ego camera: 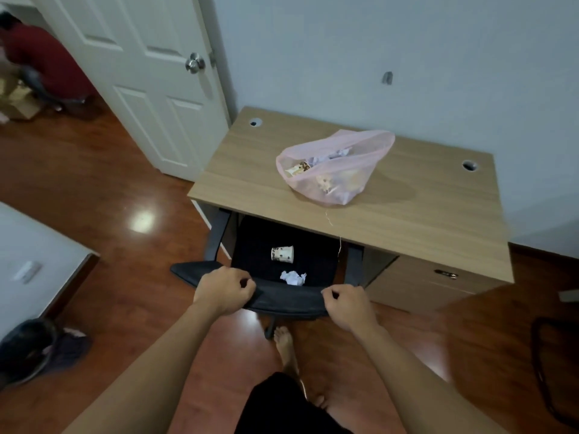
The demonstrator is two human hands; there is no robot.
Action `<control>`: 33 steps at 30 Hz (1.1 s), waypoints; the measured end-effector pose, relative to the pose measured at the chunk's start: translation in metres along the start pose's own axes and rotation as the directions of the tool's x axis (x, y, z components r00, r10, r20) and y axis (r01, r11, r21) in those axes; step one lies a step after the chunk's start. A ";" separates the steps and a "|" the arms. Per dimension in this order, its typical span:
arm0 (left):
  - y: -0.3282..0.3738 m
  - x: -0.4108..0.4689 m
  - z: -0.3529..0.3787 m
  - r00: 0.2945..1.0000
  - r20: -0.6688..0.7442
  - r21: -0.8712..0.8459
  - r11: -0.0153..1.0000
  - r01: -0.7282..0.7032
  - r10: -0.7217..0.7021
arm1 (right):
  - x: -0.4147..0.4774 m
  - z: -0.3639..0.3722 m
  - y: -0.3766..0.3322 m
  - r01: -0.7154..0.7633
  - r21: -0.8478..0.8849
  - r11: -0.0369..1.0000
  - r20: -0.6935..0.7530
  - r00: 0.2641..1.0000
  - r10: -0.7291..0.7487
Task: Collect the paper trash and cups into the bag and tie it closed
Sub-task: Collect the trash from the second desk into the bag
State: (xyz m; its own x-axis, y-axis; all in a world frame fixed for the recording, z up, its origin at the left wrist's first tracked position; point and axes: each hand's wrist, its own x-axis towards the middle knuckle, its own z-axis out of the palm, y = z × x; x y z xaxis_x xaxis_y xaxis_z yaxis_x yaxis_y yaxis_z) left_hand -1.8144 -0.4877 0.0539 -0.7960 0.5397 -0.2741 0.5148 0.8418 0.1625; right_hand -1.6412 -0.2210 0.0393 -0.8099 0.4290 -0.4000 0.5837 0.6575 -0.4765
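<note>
A pink see-through bag (351, 180) lies open on the wooden desk (438, 220), holding crumpled paper and printed cups. On the black chair seat (257, 242), tucked under the desk, a printed paper cup (282, 254) lies on its side and a crumpled white paper ball (293, 278) rests nearer to me. My left hand (224, 292) and my right hand (349, 305) both grip the top edge of the chair's backrest (288, 297), left and right of the paper ball.
A white door (147, 89) stands open at the left, with a person crouching beyond it. A bed corner (47, 264) and a dark bag (28, 349) sit at the left. The desk has a drawer unit (438, 280). My bare foot (285, 343) stands behind the chair.
</note>
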 end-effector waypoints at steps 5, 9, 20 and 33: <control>-0.014 -0.042 0.009 0.998 -0.057 -0.024 1.000 0.020 -0.022 | -0.039 0.026 0.001 -0.015 0.042 0.999 0.058 0.998 0.012; -0.029 -0.057 0.006 0.997 -0.068 -0.037 0.999 0.025 -0.027 | -0.061 0.040 -0.013 -0.004 0.060 0.998 0.122 0.993 -0.003; -0.057 -0.080 0.003 0.925 -0.106 -0.099 0.929 0.356 -0.365 | -0.087 0.091 -0.064 0.067 0.252 0.965 0.370 0.915 -0.160; -0.061 -0.083 0.008 0.917 -0.136 -0.101 0.926 0.364 -0.376 | -0.068 0.091 -0.058 0.145 0.220 0.965 0.480 0.845 -0.236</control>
State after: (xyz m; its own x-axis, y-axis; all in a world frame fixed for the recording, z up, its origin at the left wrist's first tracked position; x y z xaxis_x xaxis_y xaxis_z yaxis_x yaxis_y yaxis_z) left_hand -1.7772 -0.5840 0.0595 -0.9664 0.1802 -0.1832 0.1544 0.9771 0.1467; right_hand -1.6141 -0.3448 0.0224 -0.7940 -0.0900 -0.6012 0.4588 0.5599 -0.6899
